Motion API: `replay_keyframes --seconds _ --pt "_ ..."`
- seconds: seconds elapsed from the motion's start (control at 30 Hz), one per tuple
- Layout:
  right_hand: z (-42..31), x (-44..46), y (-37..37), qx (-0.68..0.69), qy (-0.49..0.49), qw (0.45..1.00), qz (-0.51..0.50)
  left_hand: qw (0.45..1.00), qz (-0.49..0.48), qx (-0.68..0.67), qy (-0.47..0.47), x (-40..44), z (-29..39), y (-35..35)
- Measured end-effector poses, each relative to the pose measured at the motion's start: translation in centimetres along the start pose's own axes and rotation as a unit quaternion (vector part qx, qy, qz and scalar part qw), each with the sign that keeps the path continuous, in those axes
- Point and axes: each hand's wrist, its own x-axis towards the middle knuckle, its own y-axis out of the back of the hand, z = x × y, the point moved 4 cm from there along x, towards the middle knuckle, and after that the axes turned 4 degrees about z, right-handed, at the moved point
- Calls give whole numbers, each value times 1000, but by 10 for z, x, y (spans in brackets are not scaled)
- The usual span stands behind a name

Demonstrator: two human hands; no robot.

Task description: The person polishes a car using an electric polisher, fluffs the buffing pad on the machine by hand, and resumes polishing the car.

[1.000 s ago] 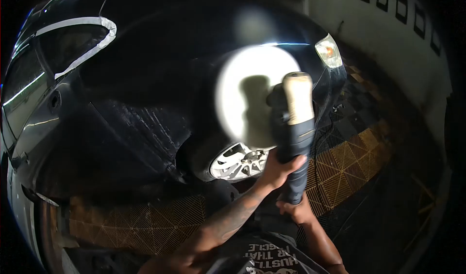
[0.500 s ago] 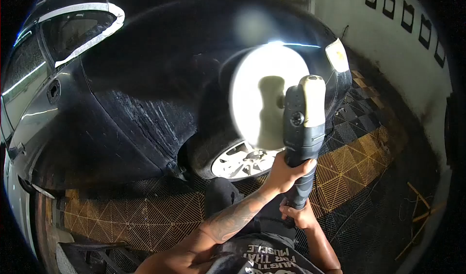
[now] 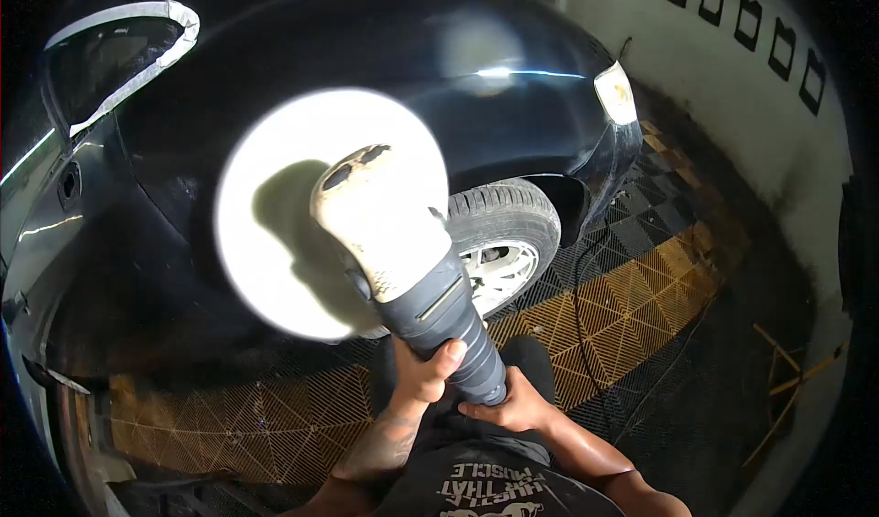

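A long-bodied power polisher (image 3: 426, 302) with a pale, worn head cover and a dark ribbed grip is held out in front of me. My left hand (image 3: 426, 369) is closed around its body. Lower down, at the rear end, my right hand (image 3: 511, 402) is wrapped round the grip. Its large round white pad (image 3: 275, 233) is glaringly bright, with the tool's shadow on it. The pad faces the side of a dark car (image 3: 513, 128), covering the area behind the front wheel (image 3: 513, 233). Whether pad and paint touch, I cannot tell.
White masking tape (image 3: 119, 9) edges the side window. The car's headlight (image 3: 615, 94) is at the right. Black and yellow floor tiles (image 3: 632, 302) lie below, crossed by a dark cord (image 3: 579, 329). A pale wall (image 3: 732, 87) stands at the right.
The polisher has swung left and its head has turned, so the pad moved from above the front wheel to behind it. The wheel and tyre now show more. Both hands kept their hold.
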Motion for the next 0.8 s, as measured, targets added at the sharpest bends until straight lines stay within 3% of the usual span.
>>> replay_keyframes --seconds 0.07,0.13,0.3,0.43,0.6,0.8 --pt "3 -1 0 -23 -49 998 -34 998 -18 58 -5 -2 1 1" --pt "5 -6 4 -18 -28 999 -16 999 -13 50 14 -6 -2 -2" --pt "-2 -27 31 25 -32 998 50 997 -30 -50 52 -5 -33 -28" --pt "15 -43 65 48 -131 987 82 994 -74 -42 72 12 -50 -68" --pt "23 -53 92 136 -125 969 164 986 -123 -41 107 39 -74 -118" --pt "29 -54 93 114 -126 973 154 982 -131 -29 133 43 -70 -119"
